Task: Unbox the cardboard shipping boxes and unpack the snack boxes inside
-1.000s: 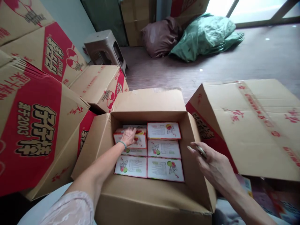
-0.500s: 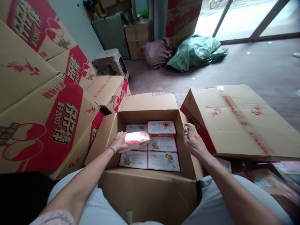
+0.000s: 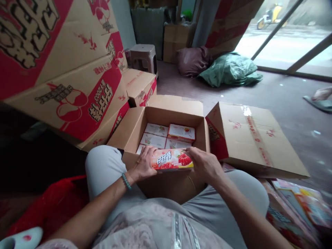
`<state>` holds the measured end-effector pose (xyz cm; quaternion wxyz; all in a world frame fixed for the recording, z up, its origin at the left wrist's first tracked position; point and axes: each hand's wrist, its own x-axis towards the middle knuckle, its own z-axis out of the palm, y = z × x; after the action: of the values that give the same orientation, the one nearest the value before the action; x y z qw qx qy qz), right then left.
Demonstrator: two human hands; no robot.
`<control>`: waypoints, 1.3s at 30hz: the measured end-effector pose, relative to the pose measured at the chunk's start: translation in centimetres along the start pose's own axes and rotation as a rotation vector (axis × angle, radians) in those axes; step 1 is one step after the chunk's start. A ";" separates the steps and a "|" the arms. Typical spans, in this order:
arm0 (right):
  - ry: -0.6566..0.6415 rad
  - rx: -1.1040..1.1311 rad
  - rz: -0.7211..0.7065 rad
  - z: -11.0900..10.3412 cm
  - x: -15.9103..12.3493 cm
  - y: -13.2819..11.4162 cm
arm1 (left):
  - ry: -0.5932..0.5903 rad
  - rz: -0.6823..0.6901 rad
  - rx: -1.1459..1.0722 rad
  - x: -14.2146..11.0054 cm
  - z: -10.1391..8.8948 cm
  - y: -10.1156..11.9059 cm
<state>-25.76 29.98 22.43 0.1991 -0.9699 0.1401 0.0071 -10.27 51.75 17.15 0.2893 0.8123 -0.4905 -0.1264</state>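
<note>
A small candy box, pink and red with a printed berry, is held level above the near edge of an open carton. My left hand, a beaded bracelet at its wrist, grips the box's left end. At the other end, my right hand has its fingers closed on the box. Whether the right hand holds anything small besides the box is hidden. Inside the open carton, several similar boxes lie flat in rows; one box at the back right sits higher than those around it.
Printed cartons are stacked on my left. A taped carton stands close on the right, with flat colourful packages near my knee. Beyond are a plastic stool and a green sack. A slippered foot shows at far right.
The candy box has come toward me, out over the carton's near edge. My right hand has left the carton's right side and taken the box's other end. The view has shifted.
</note>
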 end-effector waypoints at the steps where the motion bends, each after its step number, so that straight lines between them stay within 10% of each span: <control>1: -0.108 -0.092 -0.048 0.0 0.2 -1.5 | 0.052 -0.006 -0.012 -0.5 0.6 -0.3; 5: -0.322 -0.326 -0.192 0.7 1.8 -6.1 | 0.191 -0.032 -0.073 -1.8 2.1 -1.2; 16: -0.419 -0.426 -0.286 2.5 4.3 -12.7 | 0.244 0.047 -0.068 -1.9 2.5 -1.5; 21: -0.447 -0.499 -0.195 1.8 4.1 -10.6 | 0.212 0.012 -0.101 -1.8 2.0 -1.4; 31: -0.407 -0.458 0.022 -2.9 -0.8 3.5 | 0.153 -0.009 -0.109 -1.3 1.7 -0.9; 39: -0.235 -0.253 0.010 -1.6 -0.4 -2.7 | 0.149 -0.007 -0.019 -2.1 2.3 -1.4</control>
<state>-25.47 31.82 24.95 0.0906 -0.9790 0.1184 0.1389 -11.39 53.29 14.27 0.3321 0.8183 -0.4637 -0.0714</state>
